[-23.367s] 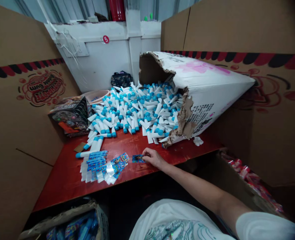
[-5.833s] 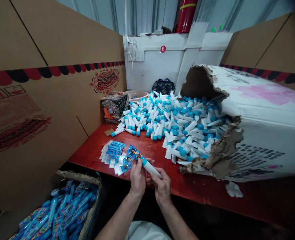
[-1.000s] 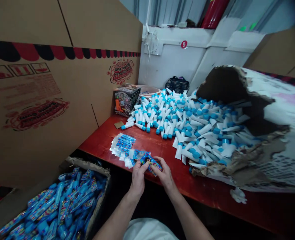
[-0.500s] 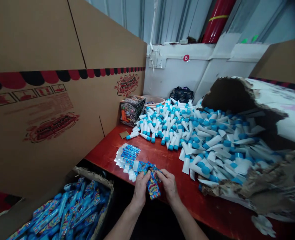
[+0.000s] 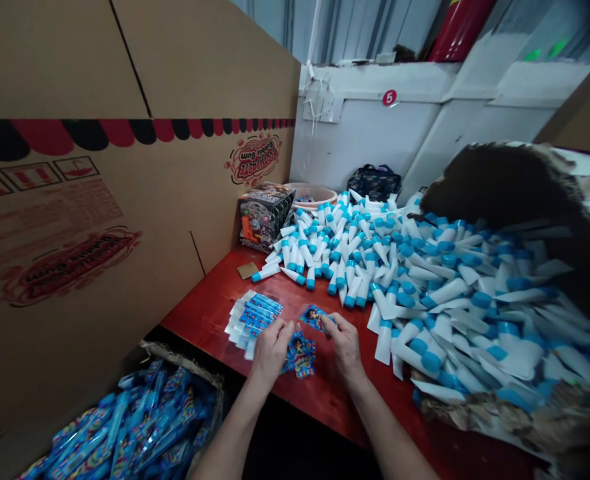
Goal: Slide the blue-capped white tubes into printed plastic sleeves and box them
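My left hand point(image 5: 271, 352) is closed, pinching a few blue printed plastic wrappers point(image 5: 302, 353) that hang down in front of it, with a cartoon figure and bright lettering on them. In my right hand point(image 5: 343, 341), thumb and fingers pinch a single blue printed wrapper point(image 5: 311, 316), held flat and pointing left above the table. Just beyond my left hand, a fanned stack of blue-and-clear wrappers point(image 5: 255, 319) lies on the red table point(image 5: 209, 300). To the right spreads a large heap of white tubes with blue caps point(image 5: 355, 250).
A carton of filled blue packets point(image 5: 145, 413) stands low at the left, below the table edge. Tall cardboard point(image 5: 175, 193) walls the left side. At the back are a printed box point(image 5: 265, 217), a pink basin point(image 5: 319, 193) and a dark bag point(image 5: 375, 181). Torn cardboard point(image 5: 505, 180) surrounds the heap's right side.
My hands have moved apart. A single wrapper is now separate in my right hand, while the others stay in my left. The camera view has shifted slightly.
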`<state>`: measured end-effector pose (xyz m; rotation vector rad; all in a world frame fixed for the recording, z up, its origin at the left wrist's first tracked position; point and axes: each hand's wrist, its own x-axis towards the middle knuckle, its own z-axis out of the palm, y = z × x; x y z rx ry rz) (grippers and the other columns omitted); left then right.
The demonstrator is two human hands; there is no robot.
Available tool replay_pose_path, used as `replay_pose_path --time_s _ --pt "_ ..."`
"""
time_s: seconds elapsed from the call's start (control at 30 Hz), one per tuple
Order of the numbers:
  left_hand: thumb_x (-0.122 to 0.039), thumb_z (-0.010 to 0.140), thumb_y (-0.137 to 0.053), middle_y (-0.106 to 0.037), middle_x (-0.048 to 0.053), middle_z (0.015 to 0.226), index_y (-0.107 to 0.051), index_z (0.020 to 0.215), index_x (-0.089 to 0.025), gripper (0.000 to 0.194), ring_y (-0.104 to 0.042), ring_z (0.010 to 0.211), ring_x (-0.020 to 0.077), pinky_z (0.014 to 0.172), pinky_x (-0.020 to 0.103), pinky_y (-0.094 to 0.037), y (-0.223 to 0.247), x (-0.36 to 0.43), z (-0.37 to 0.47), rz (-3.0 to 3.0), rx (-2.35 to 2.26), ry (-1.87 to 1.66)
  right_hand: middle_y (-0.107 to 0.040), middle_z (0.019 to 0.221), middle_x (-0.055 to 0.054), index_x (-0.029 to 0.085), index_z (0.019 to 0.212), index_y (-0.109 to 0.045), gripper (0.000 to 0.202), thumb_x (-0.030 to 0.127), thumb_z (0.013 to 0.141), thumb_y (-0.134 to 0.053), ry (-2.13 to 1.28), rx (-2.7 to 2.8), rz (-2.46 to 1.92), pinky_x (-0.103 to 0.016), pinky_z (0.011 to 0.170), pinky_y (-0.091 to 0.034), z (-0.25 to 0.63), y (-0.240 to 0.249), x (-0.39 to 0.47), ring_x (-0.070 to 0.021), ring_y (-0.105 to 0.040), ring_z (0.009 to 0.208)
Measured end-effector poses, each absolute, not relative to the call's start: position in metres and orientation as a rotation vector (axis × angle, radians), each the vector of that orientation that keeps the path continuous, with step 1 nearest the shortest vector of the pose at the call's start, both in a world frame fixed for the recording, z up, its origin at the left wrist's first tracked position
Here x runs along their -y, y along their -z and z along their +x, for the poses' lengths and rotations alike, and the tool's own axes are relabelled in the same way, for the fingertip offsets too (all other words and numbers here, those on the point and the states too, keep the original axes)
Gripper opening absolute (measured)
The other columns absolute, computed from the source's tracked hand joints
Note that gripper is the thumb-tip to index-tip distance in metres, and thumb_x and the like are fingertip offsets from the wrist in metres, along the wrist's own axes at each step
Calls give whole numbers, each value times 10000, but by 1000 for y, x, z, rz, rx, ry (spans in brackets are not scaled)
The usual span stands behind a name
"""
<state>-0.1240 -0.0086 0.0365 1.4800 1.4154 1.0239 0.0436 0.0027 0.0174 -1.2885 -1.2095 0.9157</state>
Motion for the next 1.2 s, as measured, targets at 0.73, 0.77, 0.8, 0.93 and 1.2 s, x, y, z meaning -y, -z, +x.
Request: replay_pose_path --time_s 0.73,0.77,0.8,0.93,1.2 --pt "-345 719 -693 -615 2 603 -633 733 -135 218 -518 497 111 499 235 -397 -15 -39 -139 409 -943 -1602 -581 861 -68 165 839 -606 307 386 919 -408 -441 2007 -1495 -293 743 -395 -13 -32 -113 -206 -535 828" --pt "-351 711 -701 -593 -7 559 -621 718 -138 227 -499 457 107 465 234 -379 -16 -39 -144 368 -930 -1585 -585 946 -101 157 922 -611 254 345 905 -440 -239 2085 -1619 -318 787 -387 -13 -32 -126 -234 -531 903" --pt "-355 701 -710 -580 -14 533 -612 714 -143 234 -493 435 108 447 234 -373 -17 -39 -148 325 -910 -1570 -579 1004 -129 147 975 -604 225 294 894 -454 -105 2156 -1724 -342 819 -376 -13 -32 -137 -257 -521 958" --pt "-368 681 -729 -626 15 558 -606 751 -152 258 -550 459 138 458 251 -413 -18 -34 -160 186 -834 -1503 -570 1052 -174 118 998 -586 203 133 852 -447 -70 2299 -1857 -379 856 -358 -18 -23 -157 -292 -503 1037" --pt "-359 707 -713 -680 70 634 -627 755 -127 251 -585 480 152 465 256 -418 -21 -12 -170 226 -774 -1479 -629 873 -114 126 1000 -560 219 230 816 -501 -468 2069 -1854 -329 700 -430 -20 -31 -132 -258 -595 845"
